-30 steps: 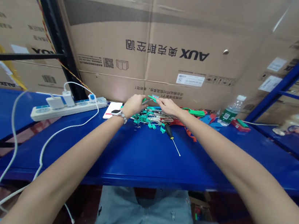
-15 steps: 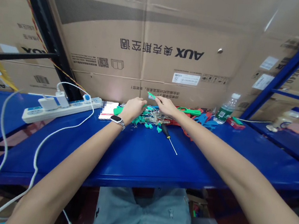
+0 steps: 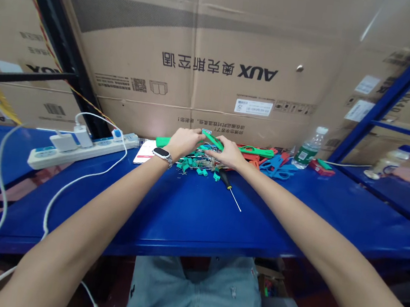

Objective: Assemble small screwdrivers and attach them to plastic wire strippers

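Note:
A long green plastic piece (image 3: 213,139) is held slanting between my two hands above the pile; its exact kind is not clear. My left hand (image 3: 186,142), with a watch on the wrist, has its fingers closed at the upper left end. My right hand (image 3: 229,154) pinches the lower right end. Below them lies a heap of small metal parts (image 3: 207,161) and green plastic scraps (image 3: 187,163). A screwdriver (image 3: 227,180) with a black handle rests in front of the heap, its tip toward me.
Blue and red plastic pieces (image 3: 279,166) lie right of the heap, near a water bottle (image 3: 307,149). A white power strip (image 3: 88,150) with chargers and trailing cables is on the left. Cardboard (image 3: 220,39) stands behind the blue table (image 3: 188,222).
My left hand has risen from over the heap to the end of the green piece. The green piece has turned and now slopes down to the right. The view has shifted slightly.

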Demonstrator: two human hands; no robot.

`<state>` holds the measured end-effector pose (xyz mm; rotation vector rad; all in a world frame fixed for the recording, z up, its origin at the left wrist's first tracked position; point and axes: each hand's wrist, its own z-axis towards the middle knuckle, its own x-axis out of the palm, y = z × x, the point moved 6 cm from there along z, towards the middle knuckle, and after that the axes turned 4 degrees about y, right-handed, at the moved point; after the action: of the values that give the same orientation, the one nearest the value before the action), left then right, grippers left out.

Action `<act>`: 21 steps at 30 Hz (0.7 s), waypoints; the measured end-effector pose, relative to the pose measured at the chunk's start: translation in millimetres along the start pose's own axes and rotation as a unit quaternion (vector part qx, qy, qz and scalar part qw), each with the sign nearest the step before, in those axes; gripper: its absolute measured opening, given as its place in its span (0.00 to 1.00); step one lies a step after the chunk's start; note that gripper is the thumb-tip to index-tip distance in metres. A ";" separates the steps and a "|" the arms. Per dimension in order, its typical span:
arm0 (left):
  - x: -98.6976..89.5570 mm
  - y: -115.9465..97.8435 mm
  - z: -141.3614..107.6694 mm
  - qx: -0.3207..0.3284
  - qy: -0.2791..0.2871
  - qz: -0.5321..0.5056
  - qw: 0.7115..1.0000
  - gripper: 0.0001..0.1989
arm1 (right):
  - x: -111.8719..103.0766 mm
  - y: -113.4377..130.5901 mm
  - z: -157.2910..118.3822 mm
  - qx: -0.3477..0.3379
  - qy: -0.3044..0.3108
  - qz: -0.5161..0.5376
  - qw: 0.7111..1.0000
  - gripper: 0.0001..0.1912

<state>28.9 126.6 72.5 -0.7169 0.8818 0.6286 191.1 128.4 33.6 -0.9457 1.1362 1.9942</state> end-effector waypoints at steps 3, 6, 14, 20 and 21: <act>0.9 -4.8 4.3 0.010 0.018 0.010 1.000 0.12 | -0.2 -7.1 0.3 0.028 -0.005 -0.012 1.000 0.21; 7.5 -4.2 2.8 0.002 0.033 0.005 0.999 0.13 | -1.3 -12.1 -2.5 0.039 -0.003 -0.008 0.999 0.20; 10.2 -10.5 -9.6 -0.014 -0.024 -0.070 0.997 0.07 | -0.3 -24.7 -16.8 0.075 -0.027 0.117 0.990 0.24; 6.1 -22.8 11.1 -0.091 -0.188 -0.341 0.917 0.14 | -0.1 -1.2 -32.7 0.052 -0.062 0.183 0.980 0.20; 10.7 -22.4 15.4 -0.117 -0.212 -0.381 0.892 0.16 | -2.3 4.2 -36.8 0.037 -0.065 0.182 0.980 0.19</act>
<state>57.8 127.0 76.7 -1.0140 0.0757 0.1608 198.7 93.5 23.8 -0.5886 1.3748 2.2434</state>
